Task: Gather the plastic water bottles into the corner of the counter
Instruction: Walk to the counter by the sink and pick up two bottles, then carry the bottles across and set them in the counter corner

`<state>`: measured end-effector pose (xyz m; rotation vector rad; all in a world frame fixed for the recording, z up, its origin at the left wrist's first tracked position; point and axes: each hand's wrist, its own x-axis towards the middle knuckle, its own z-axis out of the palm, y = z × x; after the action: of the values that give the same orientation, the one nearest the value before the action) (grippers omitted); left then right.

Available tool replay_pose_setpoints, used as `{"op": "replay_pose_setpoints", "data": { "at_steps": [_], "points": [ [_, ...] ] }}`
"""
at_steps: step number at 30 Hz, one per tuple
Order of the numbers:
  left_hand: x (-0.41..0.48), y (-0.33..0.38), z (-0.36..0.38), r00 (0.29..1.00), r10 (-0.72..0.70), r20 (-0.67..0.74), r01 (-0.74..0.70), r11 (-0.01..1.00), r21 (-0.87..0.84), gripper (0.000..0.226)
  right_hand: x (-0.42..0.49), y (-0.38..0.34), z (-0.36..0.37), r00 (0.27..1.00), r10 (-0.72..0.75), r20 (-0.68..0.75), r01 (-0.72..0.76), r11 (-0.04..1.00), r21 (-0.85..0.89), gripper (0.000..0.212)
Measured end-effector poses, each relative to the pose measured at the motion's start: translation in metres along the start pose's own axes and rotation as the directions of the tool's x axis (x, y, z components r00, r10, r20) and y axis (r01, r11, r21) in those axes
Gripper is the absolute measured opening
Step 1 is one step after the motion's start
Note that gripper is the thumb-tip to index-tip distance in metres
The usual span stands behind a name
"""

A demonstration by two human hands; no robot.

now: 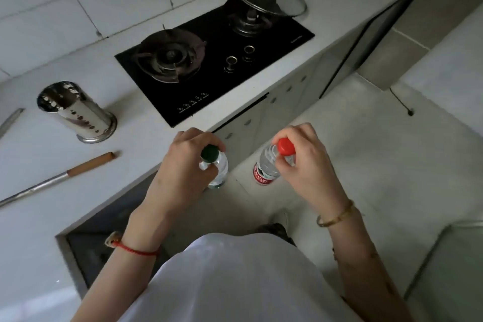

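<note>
1. Two plastic bottles are held up by the neck, one in each hand, off the near edge of the counter [39, 165], above the floor.
2. Left hand [183, 165]: fingers closed around the neck of the green-capped bottle [218, 167], just beside the counter edge.
3. Right hand [305, 159]: fingers closed around the neck of the red-capped bottle [265, 167], which tilts leftward.
4. On the counter: gas hob [214, 60] far, steel utensil holder [75, 112] left, wooden-handled tool [57, 178] near left.

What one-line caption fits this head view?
Left hand holds a green-capped bottle, right hand a red-capped bottle, both off the counter edge by the stove.
</note>
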<state>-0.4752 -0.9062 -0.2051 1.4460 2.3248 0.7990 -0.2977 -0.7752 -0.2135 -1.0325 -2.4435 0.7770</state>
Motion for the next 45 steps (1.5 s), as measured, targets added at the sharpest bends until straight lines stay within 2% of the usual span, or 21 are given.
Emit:
{"op": "replay_pose_setpoints", "data": {
  "at_steps": [6,16,22,30,39,45],
  "points": [
    [0.043,0.064,0.050,0.990,0.117,0.078,-0.116,0.993,-0.016,0.043,-0.010,0.064,-0.054,0.990,0.120,-0.070,-0.121,0.993,-0.004,0.021],
    [0.115,0.186,0.144,0.958,0.261,0.122,-0.253,0.964,-0.078,0.038,-0.013,0.181,-0.155,0.962,0.212,-0.169,-0.227,0.971,-0.071,0.017],
    [0.157,0.244,0.187,0.927,0.338,0.164,-0.326,0.940,-0.096,0.037,-0.008,0.243,-0.200,0.932,0.279,-0.232,-0.302,0.951,-0.071,0.014],
    [0.224,0.299,0.233,0.875,0.405,0.267,-0.393,0.914,-0.098,0.033,0.007,0.310,-0.234,0.865,0.410,-0.291,-0.442,0.895,-0.053,0.023],
    [0.331,0.354,0.295,0.797,0.465,0.384,-0.452,0.882,-0.130,0.032,0.061,0.391,-0.273,0.775,0.526,-0.351,-0.565,0.825,-0.009,0.026],
    [0.414,0.400,0.331,0.767,0.526,0.368,-0.488,0.850,-0.198,0.032,0.122,0.446,-0.317,0.744,0.543,-0.388,-0.590,0.807,-0.002,0.024]
  ]
}}
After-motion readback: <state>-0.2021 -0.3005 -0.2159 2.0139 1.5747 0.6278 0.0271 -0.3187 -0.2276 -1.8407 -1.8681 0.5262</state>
